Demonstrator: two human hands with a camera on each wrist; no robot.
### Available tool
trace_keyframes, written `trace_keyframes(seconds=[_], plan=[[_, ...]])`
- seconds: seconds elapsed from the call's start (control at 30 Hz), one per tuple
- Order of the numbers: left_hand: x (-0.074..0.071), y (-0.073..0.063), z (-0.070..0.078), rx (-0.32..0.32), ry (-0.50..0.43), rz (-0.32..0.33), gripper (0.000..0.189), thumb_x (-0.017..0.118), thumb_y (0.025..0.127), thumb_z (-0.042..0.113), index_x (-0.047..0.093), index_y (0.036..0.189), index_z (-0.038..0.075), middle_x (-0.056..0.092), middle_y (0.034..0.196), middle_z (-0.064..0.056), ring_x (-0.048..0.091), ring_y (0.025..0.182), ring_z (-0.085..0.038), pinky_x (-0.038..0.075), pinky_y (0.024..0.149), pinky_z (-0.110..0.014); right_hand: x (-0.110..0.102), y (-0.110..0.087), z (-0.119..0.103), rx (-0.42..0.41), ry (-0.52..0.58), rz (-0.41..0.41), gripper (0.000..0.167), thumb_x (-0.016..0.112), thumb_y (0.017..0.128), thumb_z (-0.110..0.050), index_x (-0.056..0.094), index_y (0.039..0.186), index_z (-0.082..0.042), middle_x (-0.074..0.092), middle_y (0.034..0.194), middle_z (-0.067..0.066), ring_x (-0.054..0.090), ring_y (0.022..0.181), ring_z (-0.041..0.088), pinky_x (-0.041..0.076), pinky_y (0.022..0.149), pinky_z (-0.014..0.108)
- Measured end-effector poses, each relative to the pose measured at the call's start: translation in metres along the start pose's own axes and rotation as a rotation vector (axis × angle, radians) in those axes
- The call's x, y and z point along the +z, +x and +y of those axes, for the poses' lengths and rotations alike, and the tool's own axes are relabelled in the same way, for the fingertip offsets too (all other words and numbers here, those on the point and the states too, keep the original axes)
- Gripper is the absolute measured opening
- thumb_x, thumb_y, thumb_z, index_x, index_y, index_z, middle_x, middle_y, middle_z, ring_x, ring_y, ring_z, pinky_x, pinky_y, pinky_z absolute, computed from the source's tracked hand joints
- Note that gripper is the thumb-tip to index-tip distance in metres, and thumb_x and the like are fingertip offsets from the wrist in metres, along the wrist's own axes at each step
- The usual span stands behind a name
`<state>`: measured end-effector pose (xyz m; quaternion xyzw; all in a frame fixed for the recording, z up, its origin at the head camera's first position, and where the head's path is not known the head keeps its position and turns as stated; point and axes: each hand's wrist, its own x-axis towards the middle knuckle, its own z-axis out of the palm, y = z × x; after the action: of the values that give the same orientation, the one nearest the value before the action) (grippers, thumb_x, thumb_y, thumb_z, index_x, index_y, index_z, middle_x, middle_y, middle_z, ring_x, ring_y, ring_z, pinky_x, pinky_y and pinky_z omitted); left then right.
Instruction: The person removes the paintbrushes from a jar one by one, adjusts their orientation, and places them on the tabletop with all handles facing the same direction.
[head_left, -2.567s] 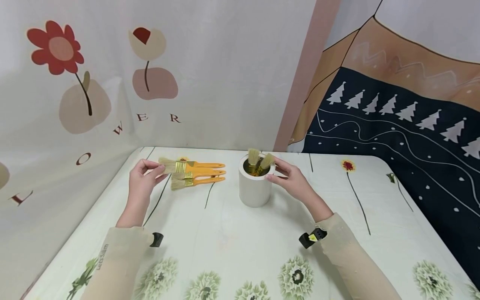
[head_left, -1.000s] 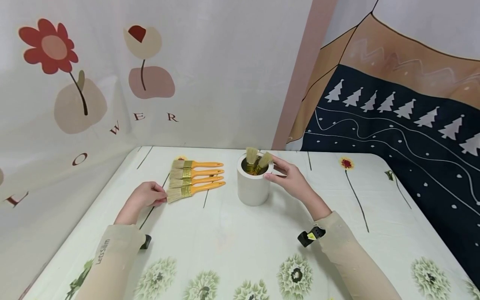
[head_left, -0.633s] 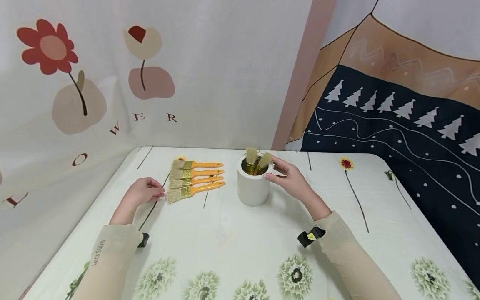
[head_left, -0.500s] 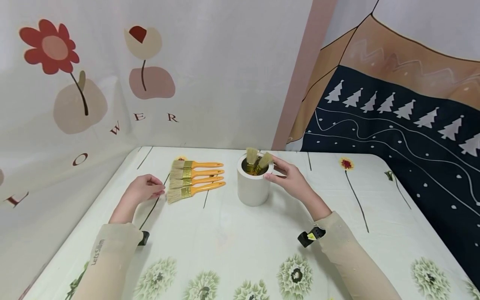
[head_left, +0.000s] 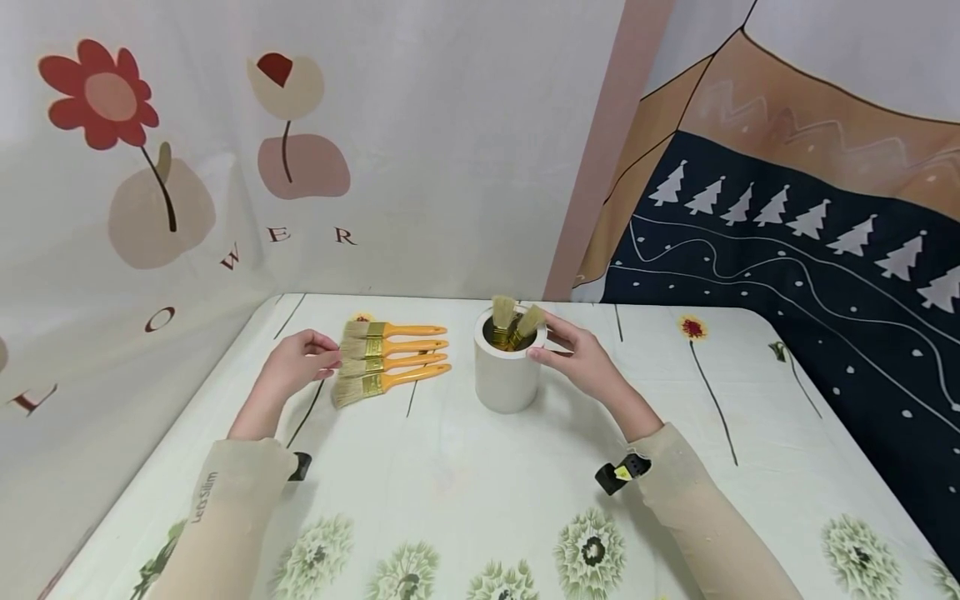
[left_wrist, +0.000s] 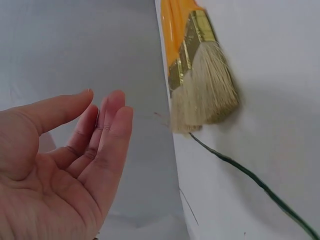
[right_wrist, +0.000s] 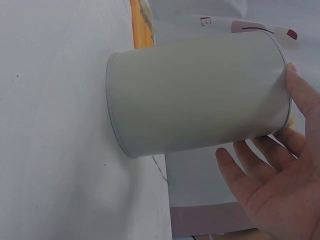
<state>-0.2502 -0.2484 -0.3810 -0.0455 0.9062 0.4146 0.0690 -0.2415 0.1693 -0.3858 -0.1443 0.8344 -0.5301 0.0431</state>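
Observation:
Several paintbrushes with orange handles (head_left: 416, 377) lie in a row on the table, bristles (head_left: 352, 390) to the left. My left hand (head_left: 300, 367) is beside the bristle ends of the middle brushes; in the left wrist view its thumb and fingers (left_wrist: 116, 125) stand apart around nothing, near the bristles (left_wrist: 207, 87). A white cylindrical holder (head_left: 507, 379) stands upright to the right of the row, with two brushes (head_left: 503, 312) in it, bristles up. My right hand (head_left: 581, 357) grips the holder's rim, thumb on one side and fingers on the other.
The table (head_left: 450, 475) has a white cloth printed with flowers. Behind it hangs a white printed curtain (head_left: 450, 167), with a dark tree-patterned cloth (head_left: 787, 250) at the right. A black wrist strap (head_left: 626, 473) shows at the right sleeve.
My left hand has let go of a brush, which now lies at the near end of the row. The hand drew back, then moved toward the middle bristles. The right hand stays on the holder.

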Motion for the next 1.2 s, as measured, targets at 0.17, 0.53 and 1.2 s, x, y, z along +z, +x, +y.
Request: trace_keyframes(seconds=[0.17, 0.53, 1.2], plan=[[0.006, -0.001, 0.009, 0.070, -0.019, 0.060, 0.030, 0.059, 0.100, 0.017, 0.054, 0.120, -0.004, 0.062, 0.116, -0.020, 0.067, 0.094, -0.018, 0.061, 0.080, -0.025, 0.000, 0.000, -0.001, 0.002, -0.007, 0.001, 0.072, 0.069, 0.095, -0.029, 0.033, 0.157, -0.018, 0.030, 0.164, 0.009, 0.038, 0.146, 0.037, 0.044, 0.112, 0.050], [0.020, 0.001, 0.032, 0.151, -0.125, 0.182, 0.035, 0.061, 0.099, 0.019, 0.053, 0.128, 0.001, 0.064, 0.119, -0.016, 0.065, 0.095, -0.016, 0.059, 0.079, -0.019, 0.000, -0.001, 0.000, -0.006, -0.005, 0.001, 0.072, 0.068, 0.096, -0.028, 0.032, 0.157, -0.017, 0.030, 0.164, 0.010, 0.038, 0.146, 0.037, 0.044, 0.113, 0.049], [0.041, 0.011, 0.072, 0.321, -0.258, 0.161, 0.043, 0.064, 0.099, 0.024, 0.052, 0.137, 0.009, 0.065, 0.131, -0.010, 0.063, 0.119, -0.027, 0.052, 0.096, -0.028, 0.000, 0.001, 0.001, -0.002, -0.005, -0.001, 0.073, 0.069, 0.095, -0.030, 0.032, 0.157, -0.018, 0.030, 0.164, 0.009, 0.037, 0.147, 0.037, 0.044, 0.113, 0.049]])
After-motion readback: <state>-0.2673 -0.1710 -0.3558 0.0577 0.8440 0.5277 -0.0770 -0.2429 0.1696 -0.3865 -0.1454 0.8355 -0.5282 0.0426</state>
